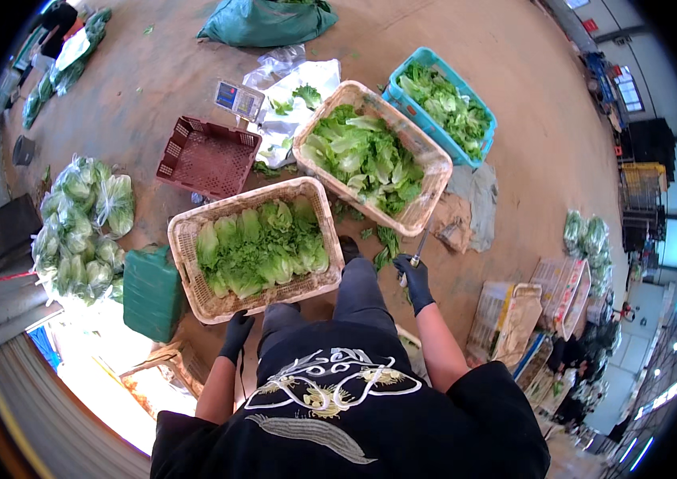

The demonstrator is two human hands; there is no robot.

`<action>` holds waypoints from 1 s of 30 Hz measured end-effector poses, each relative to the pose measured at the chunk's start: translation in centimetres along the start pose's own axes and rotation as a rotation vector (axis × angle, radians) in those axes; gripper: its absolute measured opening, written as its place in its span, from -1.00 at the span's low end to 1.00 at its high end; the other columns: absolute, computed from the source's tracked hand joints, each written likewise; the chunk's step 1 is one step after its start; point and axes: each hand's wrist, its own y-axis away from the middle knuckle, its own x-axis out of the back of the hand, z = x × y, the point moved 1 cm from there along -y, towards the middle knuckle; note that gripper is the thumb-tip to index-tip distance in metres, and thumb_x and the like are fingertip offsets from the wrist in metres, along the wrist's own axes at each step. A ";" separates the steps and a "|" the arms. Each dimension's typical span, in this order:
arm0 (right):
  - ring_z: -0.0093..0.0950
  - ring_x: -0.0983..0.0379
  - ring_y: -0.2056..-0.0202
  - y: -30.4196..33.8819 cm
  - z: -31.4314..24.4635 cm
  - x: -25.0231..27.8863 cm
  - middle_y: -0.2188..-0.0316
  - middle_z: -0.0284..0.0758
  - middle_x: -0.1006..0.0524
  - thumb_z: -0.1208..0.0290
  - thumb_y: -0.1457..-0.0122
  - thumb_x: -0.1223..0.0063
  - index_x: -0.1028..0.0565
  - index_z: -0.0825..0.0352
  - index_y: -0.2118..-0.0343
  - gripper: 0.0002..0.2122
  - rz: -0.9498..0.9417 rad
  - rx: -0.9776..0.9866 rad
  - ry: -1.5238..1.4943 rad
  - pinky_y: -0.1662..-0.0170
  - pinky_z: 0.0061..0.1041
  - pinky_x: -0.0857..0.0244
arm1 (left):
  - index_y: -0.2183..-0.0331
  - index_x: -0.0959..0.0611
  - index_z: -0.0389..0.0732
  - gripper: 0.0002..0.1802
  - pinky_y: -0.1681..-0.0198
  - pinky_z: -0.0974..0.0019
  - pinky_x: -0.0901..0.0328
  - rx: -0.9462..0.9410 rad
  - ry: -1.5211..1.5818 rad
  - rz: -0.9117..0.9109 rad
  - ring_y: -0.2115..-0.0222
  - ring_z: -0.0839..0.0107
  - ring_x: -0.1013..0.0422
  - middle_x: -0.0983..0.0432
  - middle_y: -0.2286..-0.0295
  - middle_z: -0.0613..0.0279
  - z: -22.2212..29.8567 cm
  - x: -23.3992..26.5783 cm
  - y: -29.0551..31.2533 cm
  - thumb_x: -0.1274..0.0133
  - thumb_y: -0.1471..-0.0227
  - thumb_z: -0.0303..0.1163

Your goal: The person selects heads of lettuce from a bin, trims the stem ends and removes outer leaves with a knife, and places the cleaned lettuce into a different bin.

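Observation:
My right hand [416,277], in a dark glove, is closed round the handle of a knife [423,243]. Its narrow blade points up and away, near the corner of a tan crate [438,180] filled with loose green leaves [362,156]. My left hand [237,335], gloved too, hangs beside the near edge of another tan crate [254,307], fingertips slightly apart, with nothing visible in it. Inside that crate, heads of leafy lettuce [254,247] lie in rows, their pale ends toward the long sides.
An empty maroon crate [209,157] and a scale display [238,100] stand ahead. A turquoise crate [442,104] holds more leaves. Bagged lettuce [83,227] and a green box [150,291] lie left. Several crates [506,319] stand right. A green sack [268,22] lies far ahead.

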 end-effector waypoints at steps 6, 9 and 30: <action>-0.63 -0.36 0.55 -17.1 -6.5 1.2 0.56 -0.41 -0.47 0.45 0.07 -0.08 -0.46 0.40 0.38 -0.82 -0.204 0.043 0.272 0.49 -0.68 -0.21 | 0.20 -0.42 -0.41 -0.57 0.31 0.37 -0.28 0.121 0.173 0.365 0.40 0.38 -0.38 -0.46 0.43 0.00 0.2 -6.5 -3.1 -0.04 0.14 -0.38; -0.62 -0.36 0.56 -27.1 -11.1 3.9 0.57 -0.38 -0.47 0.43 0.07 -0.08 -0.45 0.40 0.38 -0.80 -0.314 0.001 0.332 0.52 -0.69 -0.19 | 0.21 -0.44 -0.39 -0.58 0.22 0.34 -0.26 0.305 0.280 0.375 0.30 0.31 -0.38 -0.44 0.34 -0.02 4.8 -15.2 -3.8 -0.04 0.13 -0.35; -0.59 -0.39 0.42 -25.6 -4.9 10.0 0.41 -0.32 -0.49 0.36 0.05 -0.06 -0.42 0.43 0.25 -0.70 -0.891 0.104 0.945 0.36 -0.63 -0.24 | 0.16 -0.41 -0.30 -0.57 0.19 0.40 -0.25 0.239 0.945 0.734 0.28 0.37 -0.37 -0.44 0.33 0.07 5.0 -48.3 -4.5 -0.05 0.13 -0.36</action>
